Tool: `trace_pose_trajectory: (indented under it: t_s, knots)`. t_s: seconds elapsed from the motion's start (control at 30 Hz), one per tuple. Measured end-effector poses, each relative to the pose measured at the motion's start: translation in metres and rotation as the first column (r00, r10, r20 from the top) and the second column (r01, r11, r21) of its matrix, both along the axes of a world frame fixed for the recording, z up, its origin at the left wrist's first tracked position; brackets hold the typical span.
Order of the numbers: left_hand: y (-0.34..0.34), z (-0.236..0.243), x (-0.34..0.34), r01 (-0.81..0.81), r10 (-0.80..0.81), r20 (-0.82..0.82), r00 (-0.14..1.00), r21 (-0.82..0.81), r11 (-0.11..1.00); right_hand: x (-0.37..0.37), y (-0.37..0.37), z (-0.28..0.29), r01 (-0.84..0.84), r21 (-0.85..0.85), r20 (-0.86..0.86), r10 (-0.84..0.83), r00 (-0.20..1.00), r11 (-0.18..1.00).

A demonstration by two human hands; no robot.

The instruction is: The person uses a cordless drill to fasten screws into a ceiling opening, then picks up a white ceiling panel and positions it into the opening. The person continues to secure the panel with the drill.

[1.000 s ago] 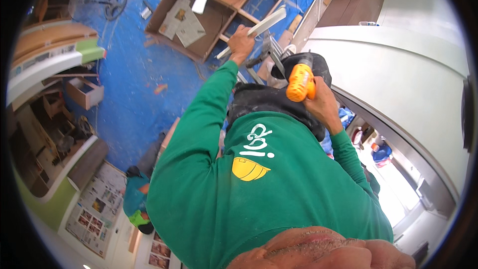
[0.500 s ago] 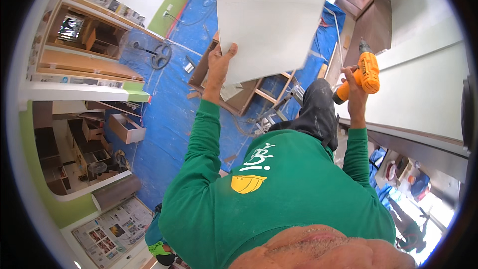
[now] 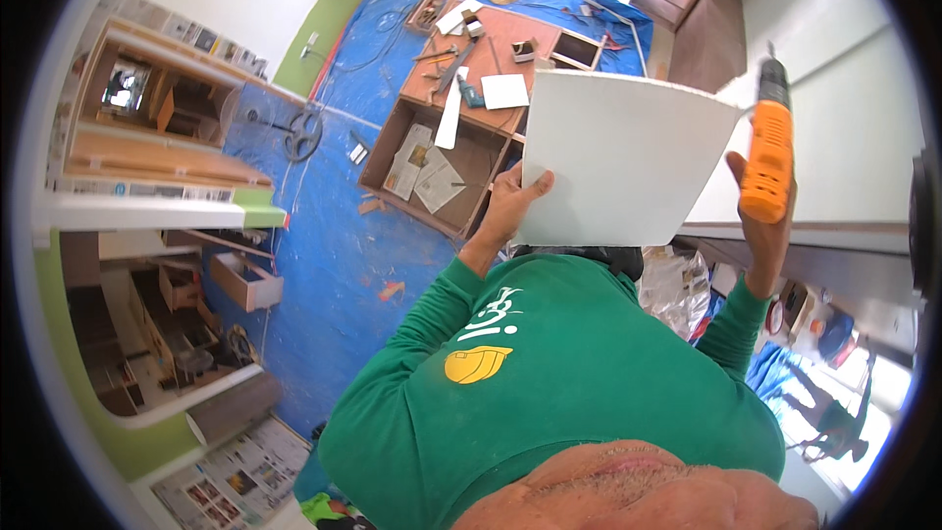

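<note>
My left hand pinches the lower left edge of a white panel, thumb on its face and fingers behind. The panel is tilted in front of my body, its top edge slightly curved. Over on the right, my right hand is wrapped round an orange cordless drill, with the bit pointing upward beside the white wall. The drill is close to the panel's right corner; whether they touch cannot be told. Most of the drill's handle is hidden by its body.
Ahead, a brown cabinet carcass lies on a blue tarp, tools and white pieces on its reddish board. A standing fan is at the left. Clear plastic wrap lies beside me. Another person stands far lower right.
The white panel has moved right and closer to my body, uncovering the cabinet and tools. My right hand has carried the drill to the right, turning its bit upward.
</note>
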State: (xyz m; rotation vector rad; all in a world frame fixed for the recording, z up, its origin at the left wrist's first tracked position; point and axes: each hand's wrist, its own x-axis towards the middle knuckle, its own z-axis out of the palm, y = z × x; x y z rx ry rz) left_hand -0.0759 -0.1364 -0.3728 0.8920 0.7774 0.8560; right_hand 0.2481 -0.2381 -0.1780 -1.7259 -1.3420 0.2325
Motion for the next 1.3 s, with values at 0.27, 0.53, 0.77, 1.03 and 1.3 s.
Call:
trace_pose_trajectory:
  t_s: [0.27, 0.53, 0.77, 1.03, 1.3]
  knots:
    - [-0.010, 0.018, -0.001, 0.178, -0.174, -0.059, 0.983, 0.070, 0.981, -0.049, 0.035, 0.003, -0.191, 0.014, 0.337, 0.175, 0.925, 0.982]
    - [0.027, 0.053, -0.032, 0.390, -0.446, 0.222, 0.867, 0.257, 0.884, -0.057, 0.043, 0.001, -0.253, -0.109, 0.052, 0.260, 0.964, 0.961]
    - [0.107, 0.194, -0.011, 0.704, -0.418, -0.608, 0.675, 0.360, 0.613, -0.073, 0.046, 0.002, -0.256, -0.119, 0.189, 0.275, 0.943, 0.959]
    - [0.110, 0.209, 0.005, 0.834, -0.057, -0.878, 0.475, 0.428, 0.347, -0.077, 0.054, -0.004, -0.213, -0.138, 0.265, 0.243, 0.933, 0.967]
    - [0.081, 0.188, -0.012, 0.424, 0.391, -0.566, 0.726, 0.816, 0.394, -0.055, 0.065, -0.011, -0.183, -0.158, 0.216, 0.215, 0.953, 0.970]
